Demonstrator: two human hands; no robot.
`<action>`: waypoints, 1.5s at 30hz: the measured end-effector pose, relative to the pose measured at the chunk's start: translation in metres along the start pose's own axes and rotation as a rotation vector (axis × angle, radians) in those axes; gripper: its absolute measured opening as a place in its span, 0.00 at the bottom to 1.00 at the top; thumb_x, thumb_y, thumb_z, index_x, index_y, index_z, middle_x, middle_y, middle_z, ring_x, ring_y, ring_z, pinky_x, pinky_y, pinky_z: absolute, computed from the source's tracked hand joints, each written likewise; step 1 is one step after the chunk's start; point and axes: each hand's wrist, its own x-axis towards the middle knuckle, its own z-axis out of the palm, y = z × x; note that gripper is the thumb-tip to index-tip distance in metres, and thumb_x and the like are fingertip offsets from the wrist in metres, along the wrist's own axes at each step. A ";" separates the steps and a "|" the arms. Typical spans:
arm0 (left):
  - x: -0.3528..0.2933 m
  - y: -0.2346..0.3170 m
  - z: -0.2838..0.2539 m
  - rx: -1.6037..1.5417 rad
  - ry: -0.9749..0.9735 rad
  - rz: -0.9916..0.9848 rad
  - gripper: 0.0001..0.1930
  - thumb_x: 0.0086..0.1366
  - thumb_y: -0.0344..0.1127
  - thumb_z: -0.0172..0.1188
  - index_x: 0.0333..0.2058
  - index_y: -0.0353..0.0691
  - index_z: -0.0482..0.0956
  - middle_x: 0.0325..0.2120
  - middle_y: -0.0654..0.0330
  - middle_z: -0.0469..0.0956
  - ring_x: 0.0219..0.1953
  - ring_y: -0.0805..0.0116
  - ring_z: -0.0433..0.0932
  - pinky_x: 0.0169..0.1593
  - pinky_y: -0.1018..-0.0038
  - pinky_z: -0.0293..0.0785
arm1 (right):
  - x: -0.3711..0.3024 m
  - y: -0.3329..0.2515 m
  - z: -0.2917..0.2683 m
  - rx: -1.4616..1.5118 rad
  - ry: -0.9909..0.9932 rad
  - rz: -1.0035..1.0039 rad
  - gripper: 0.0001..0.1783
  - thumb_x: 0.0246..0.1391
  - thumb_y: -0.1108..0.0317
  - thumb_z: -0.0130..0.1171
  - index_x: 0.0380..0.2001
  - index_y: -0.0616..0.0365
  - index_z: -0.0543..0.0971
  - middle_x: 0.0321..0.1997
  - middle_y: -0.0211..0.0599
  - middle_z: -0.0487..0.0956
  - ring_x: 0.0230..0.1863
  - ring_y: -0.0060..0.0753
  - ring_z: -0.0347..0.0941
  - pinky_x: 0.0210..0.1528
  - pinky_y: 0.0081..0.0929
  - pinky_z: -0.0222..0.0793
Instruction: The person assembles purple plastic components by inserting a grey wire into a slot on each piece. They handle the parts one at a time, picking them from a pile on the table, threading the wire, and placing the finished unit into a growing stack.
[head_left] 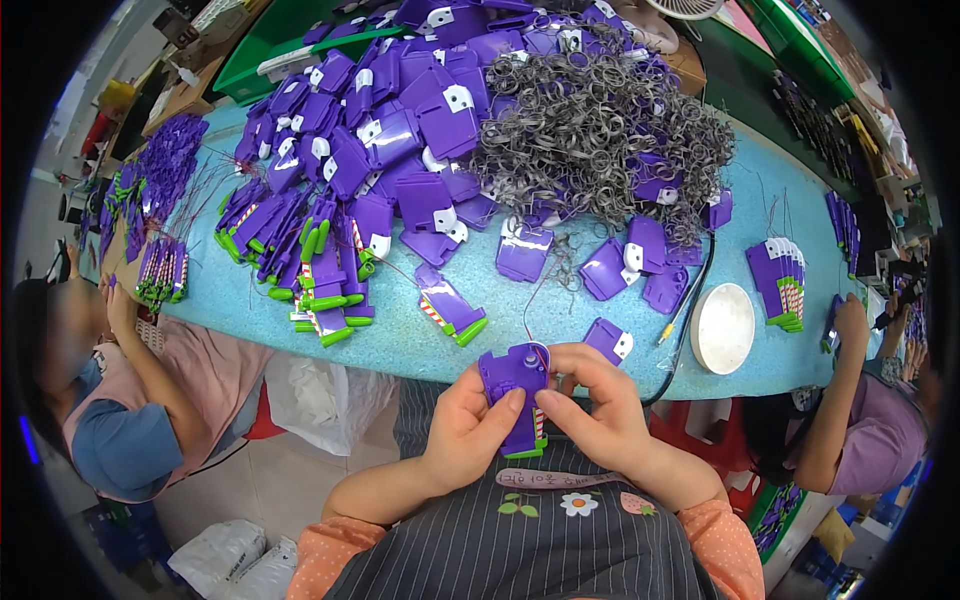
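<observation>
Purple casing (520, 375), green at its near end, is held up by the near edge of the desk (225, 290), where I watch the left hand (465, 425) grasp its left side and the right hand (598, 408) grasp its right, both thumbs against it. Going left to right across the desk, I see a pile of green-ended pieces (325, 270), a heap of purple parts (395, 140), a far tangle of grey rings (600, 120), a white bowl (723, 328) and a fanned stack of striped pieces (772, 283).
</observation>
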 end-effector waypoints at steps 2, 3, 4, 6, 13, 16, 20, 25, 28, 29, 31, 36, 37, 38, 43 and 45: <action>-0.002 -0.003 0.001 0.024 -0.016 0.053 0.17 0.67 0.26 0.46 0.54 0.32 0.62 0.47 0.58 0.72 0.47 0.76 0.71 0.51 0.77 0.69 | -0.003 0.002 0.004 -0.005 0.033 -0.001 0.11 0.51 0.74 0.58 0.40 0.65 0.74 0.42 0.40 0.74 0.36 0.26 0.71 0.33 0.23 0.67; -0.002 -0.003 0.001 0.027 -0.025 0.048 0.17 0.67 0.25 0.46 0.54 0.32 0.62 0.47 0.58 0.71 0.47 0.76 0.71 0.51 0.77 0.69 | -0.004 0.000 0.005 -0.022 0.040 -0.019 0.11 0.52 0.75 0.57 0.40 0.65 0.74 0.41 0.40 0.74 0.35 0.25 0.71 0.33 0.22 0.67; -0.003 -0.004 0.000 0.031 -0.034 0.043 0.17 0.67 0.25 0.46 0.54 0.31 0.61 0.47 0.58 0.71 0.47 0.75 0.71 0.51 0.77 0.69 | -0.004 -0.002 0.005 -0.039 0.046 -0.037 0.11 0.52 0.75 0.57 0.40 0.66 0.74 0.40 0.40 0.74 0.35 0.25 0.71 0.33 0.22 0.67; -0.004 -0.006 0.001 0.032 -0.036 0.055 0.17 0.67 0.25 0.45 0.55 0.31 0.61 0.47 0.58 0.71 0.47 0.75 0.71 0.51 0.77 0.68 | -0.006 0.000 0.007 -0.007 0.060 -0.018 0.10 0.53 0.76 0.56 0.40 0.66 0.74 0.38 0.38 0.74 0.35 0.22 0.70 0.33 0.20 0.66; -0.011 -0.019 0.000 0.191 -0.046 0.147 0.18 0.67 0.26 0.47 0.54 0.31 0.62 0.47 0.54 0.72 0.46 0.73 0.73 0.48 0.78 0.69 | -0.019 0.014 0.028 0.533 0.105 0.238 0.06 0.59 0.73 0.50 0.40 0.61 0.70 0.36 0.25 0.72 0.34 0.10 0.65 0.33 0.14 0.62; -0.011 -0.014 -0.011 0.564 -0.097 0.194 0.20 0.63 0.24 0.51 0.53 0.29 0.61 0.46 0.48 0.72 0.43 0.66 0.77 0.44 0.73 0.73 | -0.017 0.012 0.025 0.630 0.071 0.308 0.08 0.57 0.72 0.53 0.40 0.60 0.70 0.34 0.25 0.72 0.32 0.11 0.65 0.32 0.13 0.61; -0.002 0.017 -0.014 1.207 -0.060 0.608 0.24 0.58 0.16 0.49 0.53 0.24 0.56 0.46 0.41 0.72 0.43 0.52 0.77 0.47 0.66 0.73 | 0.008 0.003 -0.008 -0.066 0.015 -0.018 0.14 0.50 0.71 0.61 0.40 0.60 0.72 0.32 0.27 0.72 0.29 0.18 0.67 0.31 0.16 0.62; 0.019 0.018 -0.044 1.609 -0.029 0.787 0.31 0.48 0.14 0.51 0.54 0.20 0.54 0.46 0.36 0.71 0.45 0.42 0.74 0.50 0.57 0.71 | 0.072 -0.002 -0.013 -0.770 0.221 -0.173 0.13 0.42 0.70 0.65 0.32 0.60 0.75 0.26 0.36 0.72 0.28 0.34 0.71 0.27 0.29 0.66; 0.023 0.009 -0.052 1.620 -0.024 0.801 0.33 0.49 0.16 0.52 0.55 0.18 0.52 0.47 0.37 0.71 0.48 0.43 0.73 0.53 0.55 0.68 | 0.104 0.014 0.001 -1.032 0.224 -0.256 0.11 0.42 0.68 0.64 0.29 0.58 0.75 0.25 0.38 0.72 0.27 0.41 0.72 0.27 0.34 0.67; 0.023 0.005 -0.055 1.593 -0.011 0.811 0.33 0.49 0.16 0.51 0.56 0.17 0.51 0.48 0.37 0.71 0.49 0.43 0.72 0.54 0.55 0.67 | 0.111 0.019 0.004 -1.096 0.215 -0.258 0.10 0.42 0.67 0.64 0.28 0.58 0.75 0.25 0.38 0.72 0.26 0.43 0.71 0.27 0.35 0.67; 0.023 -0.007 -0.058 1.565 0.052 0.873 0.36 0.48 0.15 0.51 0.57 0.18 0.49 0.50 0.39 0.70 0.50 0.44 0.72 0.54 0.55 0.67 | 0.112 0.020 0.004 -1.093 0.210 -0.275 0.09 0.44 0.67 0.62 0.24 0.58 0.74 0.24 0.38 0.71 0.27 0.43 0.72 0.28 0.36 0.67; 0.025 -0.025 -0.066 1.506 0.150 0.995 0.40 0.46 0.14 0.52 0.59 0.19 0.44 0.50 0.40 0.70 0.50 0.45 0.72 0.54 0.56 0.67 | 0.070 -0.010 -0.022 -0.648 0.172 -0.315 0.03 0.46 0.74 0.61 0.24 0.61 0.76 0.22 0.33 0.71 0.23 0.30 0.67 0.25 0.27 0.62; 0.024 -0.026 -0.068 1.508 0.146 0.999 0.41 0.46 0.14 0.52 0.59 0.19 0.43 0.50 0.40 0.70 0.51 0.45 0.72 0.54 0.56 0.67 | 0.054 -0.014 -0.033 -0.599 0.150 -0.224 0.03 0.46 0.75 0.61 0.26 0.61 0.76 0.24 0.32 0.71 0.24 0.27 0.67 0.25 0.23 0.62; 0.024 -0.026 -0.070 1.512 0.140 1.006 0.42 0.46 0.14 0.52 0.60 0.20 0.42 0.50 0.40 0.70 0.51 0.45 0.72 0.54 0.56 0.67 | 0.039 -0.015 -0.043 -0.550 0.130 -0.135 0.04 0.46 0.77 0.61 0.27 0.62 0.77 0.26 0.31 0.72 0.25 0.24 0.67 0.26 0.19 0.61; 0.024 -0.022 -0.070 1.545 0.107 1.039 0.33 0.47 0.16 0.53 0.56 0.22 0.55 0.49 0.42 0.72 0.51 0.46 0.73 0.53 0.57 0.68 | -0.009 0.032 -0.059 -0.150 0.383 -0.004 0.02 0.50 0.78 0.59 0.26 0.64 0.75 0.28 0.30 0.71 0.27 0.17 0.65 0.28 0.14 0.60; 0.022 -0.012 -0.065 1.654 0.064 0.977 0.27 0.48 0.17 0.53 0.51 0.23 0.65 0.48 0.42 0.73 0.51 0.47 0.73 0.53 0.57 0.68 | -0.013 0.035 -0.060 -0.159 0.401 -0.014 0.03 0.50 0.78 0.59 0.26 0.65 0.75 0.29 0.30 0.71 0.28 0.17 0.65 0.29 0.14 0.60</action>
